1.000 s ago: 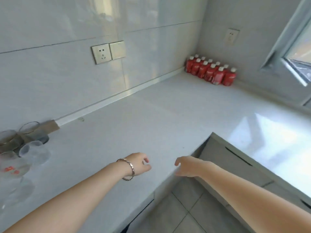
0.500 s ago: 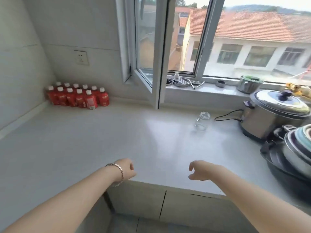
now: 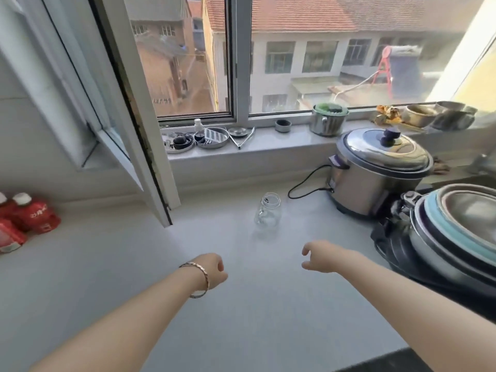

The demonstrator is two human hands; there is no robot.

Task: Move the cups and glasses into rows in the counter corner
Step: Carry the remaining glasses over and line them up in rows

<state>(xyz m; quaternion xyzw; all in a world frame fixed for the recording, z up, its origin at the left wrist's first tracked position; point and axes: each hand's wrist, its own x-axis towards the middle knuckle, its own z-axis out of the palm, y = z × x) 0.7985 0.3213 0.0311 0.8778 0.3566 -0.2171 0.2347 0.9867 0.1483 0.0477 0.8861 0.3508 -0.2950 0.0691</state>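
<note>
A clear glass jar mug (image 3: pixel 267 214) stands upright and alone on the pale counter (image 3: pixel 134 264), below the window. My right hand (image 3: pixel 320 255) hovers just in front of it and slightly to its right, fingers curled apart and holding nothing. My left hand (image 3: pixel 212 269), with a bracelet on the wrist, hangs lower and to the left over the counter, fingers loosely curled in and nothing in them. No other cups or glasses are in view.
A steel cooker (image 3: pixel 375 170) with a black cord stands right of the jar. Stacked pots and basins (image 3: pixel 453 232) fill the far right. Red bottles (image 3: pixel 29 218) sit at the left edge. An open window sash (image 3: pixel 128 124) juts over the counter. Small dishes line the sill (image 3: pixel 268 142).
My view has swung right, from the wall with the glasses, past the corner, to the window. Both hands have moved forward over the counter toward the jar mug, empty throughout.
</note>
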